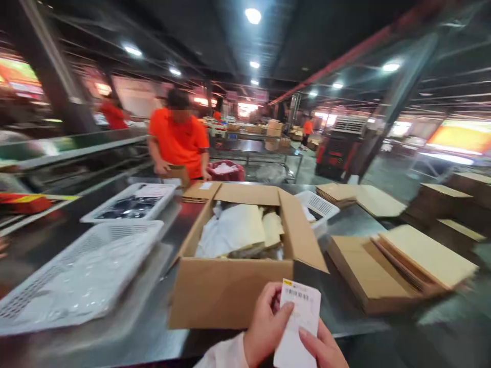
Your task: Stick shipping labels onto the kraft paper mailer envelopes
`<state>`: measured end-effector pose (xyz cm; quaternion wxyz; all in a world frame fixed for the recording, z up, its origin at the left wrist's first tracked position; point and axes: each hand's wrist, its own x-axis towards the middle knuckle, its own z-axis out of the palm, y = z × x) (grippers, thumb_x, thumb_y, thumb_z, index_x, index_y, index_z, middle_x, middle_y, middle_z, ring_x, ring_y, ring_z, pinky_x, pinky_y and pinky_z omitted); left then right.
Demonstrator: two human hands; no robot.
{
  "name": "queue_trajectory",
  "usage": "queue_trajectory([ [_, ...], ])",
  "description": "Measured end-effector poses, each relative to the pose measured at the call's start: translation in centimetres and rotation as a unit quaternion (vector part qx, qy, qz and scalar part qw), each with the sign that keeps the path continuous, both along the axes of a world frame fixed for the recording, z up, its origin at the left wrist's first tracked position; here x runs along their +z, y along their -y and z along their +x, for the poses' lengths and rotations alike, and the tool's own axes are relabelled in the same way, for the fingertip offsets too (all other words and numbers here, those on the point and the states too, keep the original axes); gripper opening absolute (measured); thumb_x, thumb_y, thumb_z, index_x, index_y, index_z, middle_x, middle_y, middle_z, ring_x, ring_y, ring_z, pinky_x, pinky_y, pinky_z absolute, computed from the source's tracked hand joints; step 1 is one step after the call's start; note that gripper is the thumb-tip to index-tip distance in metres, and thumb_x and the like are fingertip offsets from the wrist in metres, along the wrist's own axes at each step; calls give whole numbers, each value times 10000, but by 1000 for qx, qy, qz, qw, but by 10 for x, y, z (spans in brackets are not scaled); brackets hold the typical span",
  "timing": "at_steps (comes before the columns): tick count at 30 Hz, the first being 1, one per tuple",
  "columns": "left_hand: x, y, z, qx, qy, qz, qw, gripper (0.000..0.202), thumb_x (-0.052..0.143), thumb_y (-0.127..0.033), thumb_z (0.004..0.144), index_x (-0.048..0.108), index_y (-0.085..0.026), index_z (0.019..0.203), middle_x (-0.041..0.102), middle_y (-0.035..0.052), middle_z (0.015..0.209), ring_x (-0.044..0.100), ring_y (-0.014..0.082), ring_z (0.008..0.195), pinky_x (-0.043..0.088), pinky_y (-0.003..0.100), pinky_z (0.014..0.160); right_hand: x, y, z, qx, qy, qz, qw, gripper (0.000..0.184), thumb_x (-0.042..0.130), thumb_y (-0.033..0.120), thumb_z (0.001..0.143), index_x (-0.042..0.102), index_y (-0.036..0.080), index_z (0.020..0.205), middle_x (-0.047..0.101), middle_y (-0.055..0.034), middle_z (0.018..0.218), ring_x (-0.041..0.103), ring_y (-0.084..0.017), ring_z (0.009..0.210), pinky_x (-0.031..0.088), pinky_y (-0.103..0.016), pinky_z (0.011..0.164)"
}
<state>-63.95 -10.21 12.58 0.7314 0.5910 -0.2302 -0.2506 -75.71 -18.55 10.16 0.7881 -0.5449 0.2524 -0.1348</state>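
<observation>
**Both hands are holding a printed slip in front of an open box**

The left hand (264,324) is pinching the slip (299,317) at its left edge, thumb on the front. The right hand (322,347) is gripping the slip's lower right from below, so both are closed on it. The slip is narrow white paper with a barcode and a yellow strip at the top, standing upright and slightly curled just before the near wall of the box (226,291). The box is sitting on the steel table (153,327), flaps open, holding white and tan packets. The step appears to be checking the slip. Paper this thin is calling for a light pinch at two points to avoid creasing. A white basket (76,276) is lying to the left, and flat cardboard (399,266) is stacked to the right.
</observation>
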Motion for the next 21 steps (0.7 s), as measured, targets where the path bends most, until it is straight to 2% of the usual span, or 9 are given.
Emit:
queue_trajectory([
  [2,-1,33,-43,-83,-77,-3,994,415,803,-417,605,608,-164,869,662,49,788,579,166,684,470,281,643,6,15,-55,-79,29,86,993,576,803,436,714,628,195,1207,713,-126,1120,684,-309,1005,547,-451,887],
  [4,-7,65,-90,-150,-127,4,981,444,846,-436,550,579,-167,780,641,7,677,541,126,588,427,239,563,10,33,-116,-158,49,120,979,552,837,396,686,653,167,1153,716,-130,1107,677,-297,1020,530,-447,925],
  [6,-16,96,-141,-208,-160,17,965,463,862,-475,528,570,-165,711,629,-7,623,533,115,559,411,227,543,13,48,-176,-221,63,146,962,523,835,406,689,666,154,1114,723,-128,1087,671,-295,1034,526,-447,936],
  [9,-28,136,-210,-292,-205,25,934,480,851,-528,549,631,-148,745,658,10,670,568,130,620,435,237,592,13,69,-257,-306,79,196,928,561,816,484,683,672,129,1092,723,-138,1085,670,-302,1039,537,-434,919],
  [11,-32,160,-246,-331,-203,30,921,460,833,-531,595,673,-132,759,645,9,676,530,106,616,404,213,583,10,83,-301,-359,78,204,908,587,834,486,650,671,124,1083,730,-132,1064,676,-297,1029,547,-408,899],
  [14,-35,194,-281,-385,-207,27,899,374,845,-460,612,705,-124,695,606,-3,653,449,71,573,344,190,540,0,112,-353,-447,60,177,875,628,887,433,571,660,150,1083,744,-102,1025,679,-293,1020,554,-401,884],
  [16,-37,217,-297,-455,-261,5,851,328,851,-413,596,721,-127,690,657,37,800,537,113,688,415,215,628,-11,138,-385,-528,54,149,834,691,902,470,508,653,160,1073,744,-94,1022,676,-305,1021,551,-419,892],
  [19,-46,262,-325,-580,-357,-2,732,412,719,-538,722,715,-126,706,656,124,1088,586,260,1027,478,349,840,-29,186,-431,-643,39,83,760,760,877,571,476,636,166,1071,739,-88,1035,676,-303,1008,539,-423,912],
  [21,-59,299,-351,-632,-385,39,671,458,663,-609,764,709,-159,837,657,118,1107,596,272,1055,493,388,826,-37,224,-461,-678,11,31,734,753,839,622,512,625,172,1077,734,-86,1052,679,-294,989,537,-416,909],
])
